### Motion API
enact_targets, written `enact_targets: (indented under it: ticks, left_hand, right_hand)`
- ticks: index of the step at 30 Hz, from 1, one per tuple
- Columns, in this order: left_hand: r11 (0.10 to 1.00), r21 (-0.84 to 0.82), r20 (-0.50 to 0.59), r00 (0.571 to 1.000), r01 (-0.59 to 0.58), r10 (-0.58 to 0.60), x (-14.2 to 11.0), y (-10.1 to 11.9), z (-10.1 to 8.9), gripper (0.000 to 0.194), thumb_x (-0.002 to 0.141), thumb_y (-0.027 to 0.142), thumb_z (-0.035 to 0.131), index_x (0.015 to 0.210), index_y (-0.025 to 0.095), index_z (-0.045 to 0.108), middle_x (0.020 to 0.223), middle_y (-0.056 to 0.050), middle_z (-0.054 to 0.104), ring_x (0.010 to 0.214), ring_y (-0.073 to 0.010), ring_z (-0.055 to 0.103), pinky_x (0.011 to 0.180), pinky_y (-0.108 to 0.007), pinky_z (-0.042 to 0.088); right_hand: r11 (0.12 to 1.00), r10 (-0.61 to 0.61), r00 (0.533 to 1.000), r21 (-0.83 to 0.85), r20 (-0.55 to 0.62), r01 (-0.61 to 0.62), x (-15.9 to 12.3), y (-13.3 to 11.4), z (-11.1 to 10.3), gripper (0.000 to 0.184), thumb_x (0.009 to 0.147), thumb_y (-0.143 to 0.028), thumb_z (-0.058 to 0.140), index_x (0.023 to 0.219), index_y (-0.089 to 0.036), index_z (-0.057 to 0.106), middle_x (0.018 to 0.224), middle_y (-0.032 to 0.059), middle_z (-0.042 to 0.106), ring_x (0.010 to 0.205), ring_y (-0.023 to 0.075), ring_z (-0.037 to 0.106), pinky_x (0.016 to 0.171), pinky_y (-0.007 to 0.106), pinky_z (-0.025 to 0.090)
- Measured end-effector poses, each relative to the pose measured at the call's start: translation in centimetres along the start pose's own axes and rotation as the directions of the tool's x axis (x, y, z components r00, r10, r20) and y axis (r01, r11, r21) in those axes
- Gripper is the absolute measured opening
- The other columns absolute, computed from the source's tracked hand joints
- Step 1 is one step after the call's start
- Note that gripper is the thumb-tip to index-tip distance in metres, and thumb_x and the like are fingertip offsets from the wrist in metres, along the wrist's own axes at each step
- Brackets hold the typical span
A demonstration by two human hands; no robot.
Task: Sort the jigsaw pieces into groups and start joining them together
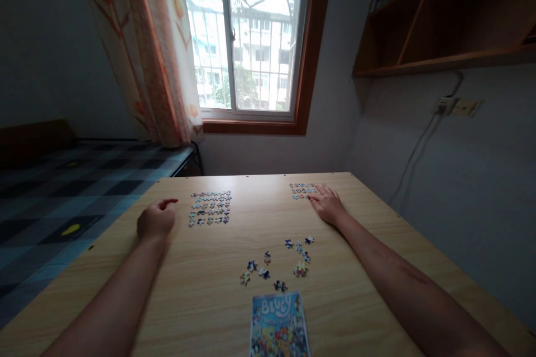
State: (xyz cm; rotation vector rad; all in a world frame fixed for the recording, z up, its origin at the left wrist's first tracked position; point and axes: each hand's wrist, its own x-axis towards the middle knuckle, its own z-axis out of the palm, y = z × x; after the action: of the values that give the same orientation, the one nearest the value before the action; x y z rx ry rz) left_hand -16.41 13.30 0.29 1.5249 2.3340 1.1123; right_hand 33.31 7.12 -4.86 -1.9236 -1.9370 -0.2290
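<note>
Rows of small jigsaw puzzle pieces (pixel 210 207) lie at the table's left, spaced in a grid. Just left of them my left hand (pixel 156 220) rests on the table, curled into a loose fist with nothing visible in it. A smaller set of puzzle pieces (pixel 301 190) forms short rows toward the far right. My right hand (pixel 329 204) lies at the right end of those rows, fingers stretched and apart, fingertips at the end pieces. Whether a piece is under the fingertips is hidden. Loose puzzle pieces (pixel 300 269) are scattered nearer to me, around the table's middle.
A Bluey picture box or card (pixel 279 323) lies at the near edge of view on the wooden table (pixel 201 290). A checkered bed (pixel 104 167) stands left, beside a curtain (pixel 161 56). The window (pixel 255 39) is ahead; a wall shelf (pixel 439 61) hangs right.
</note>
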Motion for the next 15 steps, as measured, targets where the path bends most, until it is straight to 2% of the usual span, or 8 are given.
enact_targets:
  ticks: [8, 15]
  left_hand:
    - [0.999, -0.019, 0.011, 1.0, 0.026, -0.026, 0.16, -0.3, 0.28, 0.037, 0.079, 0.032, 0.054, 0.107, 0.023, 0.076, 0.079, -0.004, 0.072, 0.063, -0.0206, 0.059, 0.059, -0.028, 0.04]
    - [1.0, -0.02, -0.007, 1.0, 0.001, -0.001, 0.05, -0.16, 0.25, 0.035, 0.079, 0.031, 0.055, 0.104, 0.023, 0.077, 0.083, -0.005, 0.073, 0.066, -0.0204, 0.059, 0.06, -0.028, 0.041]
  right_hand:
    - [0.999, 0.012, 0.998, 0.049, -0.063, -0.009, 0.01, 0.08, -0.27, 0.037, 0.097, -0.034, 0.047, 0.128, -0.032, 0.067, 0.148, 0.0082, 0.051, 0.141, 0.032, 0.036, 0.112, 0.054, 0.029]
    - [0.99, 0.026, 0.996, 0.139, -0.083, -0.015, -0.14, -0.37, -0.95, 0.034, 0.095, -0.031, 0.047, 0.116, -0.025, 0.073, 0.143, 0.0108, 0.055, 0.138, 0.0319, 0.038, 0.112, 0.053, 0.027]
